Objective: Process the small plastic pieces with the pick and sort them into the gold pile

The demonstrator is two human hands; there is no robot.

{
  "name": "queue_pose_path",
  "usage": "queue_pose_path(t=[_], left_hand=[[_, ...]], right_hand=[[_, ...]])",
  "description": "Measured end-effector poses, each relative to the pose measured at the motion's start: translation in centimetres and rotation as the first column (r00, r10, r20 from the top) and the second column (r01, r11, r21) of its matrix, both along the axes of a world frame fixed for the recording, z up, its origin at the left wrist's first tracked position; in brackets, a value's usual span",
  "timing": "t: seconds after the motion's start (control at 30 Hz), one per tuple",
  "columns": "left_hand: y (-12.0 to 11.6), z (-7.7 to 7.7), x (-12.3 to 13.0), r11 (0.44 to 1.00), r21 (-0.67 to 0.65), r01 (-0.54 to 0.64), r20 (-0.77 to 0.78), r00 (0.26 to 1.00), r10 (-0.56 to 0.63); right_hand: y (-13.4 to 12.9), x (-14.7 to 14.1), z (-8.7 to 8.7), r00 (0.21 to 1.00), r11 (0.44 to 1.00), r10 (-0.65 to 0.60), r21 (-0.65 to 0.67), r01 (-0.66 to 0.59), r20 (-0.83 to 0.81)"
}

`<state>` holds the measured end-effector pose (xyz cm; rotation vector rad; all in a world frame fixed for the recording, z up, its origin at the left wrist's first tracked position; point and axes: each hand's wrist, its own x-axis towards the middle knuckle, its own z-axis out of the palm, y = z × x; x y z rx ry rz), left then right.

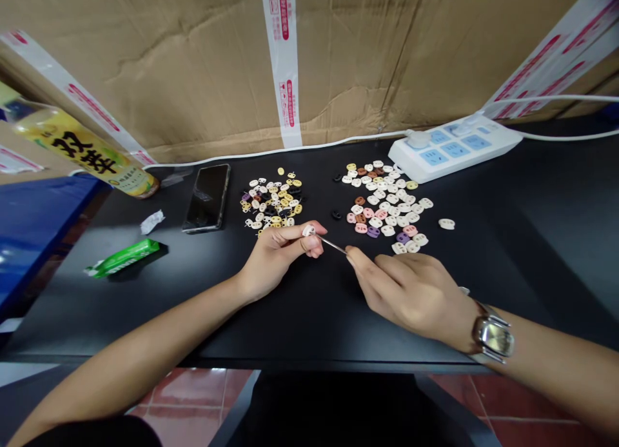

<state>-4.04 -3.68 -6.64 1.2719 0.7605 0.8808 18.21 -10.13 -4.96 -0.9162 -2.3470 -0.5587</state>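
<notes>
My left hand (pixel 278 253) is closed in a pinch on a small white two-hole cord lock (pixel 308 230), held just above the black table. A thin metal pick-like tool (pixel 331 244) runs from the fingers of my right hand (pixel 411 292) to that cord lock, its tip touching or very near it. My right fingers hide the tool's other end. Behind my left hand lies a mixed pile of small cord locks (pixel 273 202), some with thin tails. A second pile, mostly white (pixel 393 198), spreads beyond my right hand.
A white power strip (pixel 454 147) stands at the back right, its cable along a cardboard wall (pixel 203 66). On the left are a phone (pixel 207 198), a green wrapper (pixel 124 258), a crumpled white scrap (pixel 152 222) and a yellow-labelled bottle (pixel 82 147). One white piece (pixel 446 224) lies apart.
</notes>
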Motion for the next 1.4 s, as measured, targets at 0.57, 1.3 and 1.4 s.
queue_pose_path(t=[0.57,1.3,1.4], left_hand=[[-0.1,0.1,0.1,1.0,0.008,-0.026,-0.016,1.0,0.027],[0.5,1.3,0.1,0.999,-0.039,0.007,0.188,0.982,0.001],[0.5,1.2,0.0,1.0,-0.021,0.01,0.186,0.983,-0.006]], right_hand=[[0.3,-0.5,-0.2,0.994,0.997,-0.032,-0.078,0.024,-0.102],[1.8,0.6,0.9,0.889,0.958,0.005,-0.252,-0.135,-0.458],[1.7,0.8,1.0,0.9,0.958,-0.002,-0.259,-0.124,-0.436]])
